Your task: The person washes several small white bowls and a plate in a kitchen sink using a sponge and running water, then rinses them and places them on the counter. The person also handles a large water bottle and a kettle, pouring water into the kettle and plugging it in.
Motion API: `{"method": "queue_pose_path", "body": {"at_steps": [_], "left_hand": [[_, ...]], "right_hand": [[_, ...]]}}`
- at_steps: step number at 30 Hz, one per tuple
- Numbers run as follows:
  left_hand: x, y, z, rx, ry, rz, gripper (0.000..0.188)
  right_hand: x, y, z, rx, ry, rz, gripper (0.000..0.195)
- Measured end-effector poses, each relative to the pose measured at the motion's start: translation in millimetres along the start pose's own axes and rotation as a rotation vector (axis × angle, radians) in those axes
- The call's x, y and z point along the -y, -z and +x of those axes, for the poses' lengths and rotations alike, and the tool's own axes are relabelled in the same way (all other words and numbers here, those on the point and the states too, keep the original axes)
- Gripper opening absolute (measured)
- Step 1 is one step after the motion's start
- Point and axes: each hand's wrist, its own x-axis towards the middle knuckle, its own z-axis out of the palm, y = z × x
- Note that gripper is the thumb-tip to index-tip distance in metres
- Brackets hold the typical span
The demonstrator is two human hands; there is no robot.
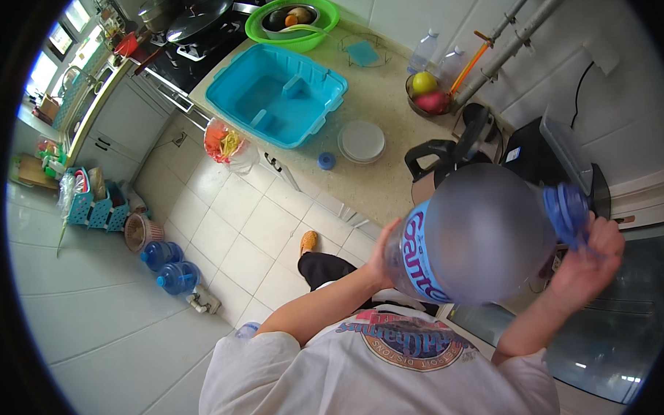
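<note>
A large clear plastic water bottle (475,235) with a blue label is held tilted in front of my chest, its upper end towards the right. My left hand (386,255) is on the bottle's left end by the label; part of the hand is hidden behind it. At the other end, my right hand (589,261) grips a blue plastic handle (567,213) at the bottle's neck, slightly blurred. On the counter, a blue plastic basin (251,92) stands near a small blue cap (326,161) and a round container with a whitish lid (363,141).
On the counter (381,189) are an electric kettle (431,154), a fruit bowl (430,102), small bottles (425,50) and a green basin (331,15). A rubbish bag (225,145) hangs at the counter's edge. Blue water jugs (178,277) stand on the floor at left.
</note>
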Motion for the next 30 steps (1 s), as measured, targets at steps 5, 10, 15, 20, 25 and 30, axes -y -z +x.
{"method": "queue_pose_path", "body": {"at_steps": [5,10,15,20,25,30], "left_hand": [[2.3,-8.8,-50.4,0.027,-0.095,0.090,0.080],[-12.5,-7.6,-92.6,-0.190,-0.353,0.237,0.070],[-0.8,-12.5,-119.2,-0.340,-0.467,0.305,0.065],[11.2,-21.1,-131.2,-0.380,-0.555,0.378,0.065],[16.2,-30.2,-142.2,-0.450,-0.546,0.383,0.067],[19.6,-39.3,-151.3,-0.358,-0.646,0.558,0.074]], "right_hand": [[-52.8,11.6,-55.3,-0.199,-0.175,-0.209,0.038],[-84.4,11.5,-90.9,0.051,-0.213,-0.091,0.051],[-104.6,-1.6,-112.9,-0.048,-0.469,0.175,0.058],[-114.8,-6.8,-120.6,-0.020,-0.516,0.244,0.050],[-119.8,-10.2,-123.2,-0.044,-0.566,0.266,0.046],[-126.4,-14.0,-119.5,-0.092,-0.590,0.337,0.044]]}}
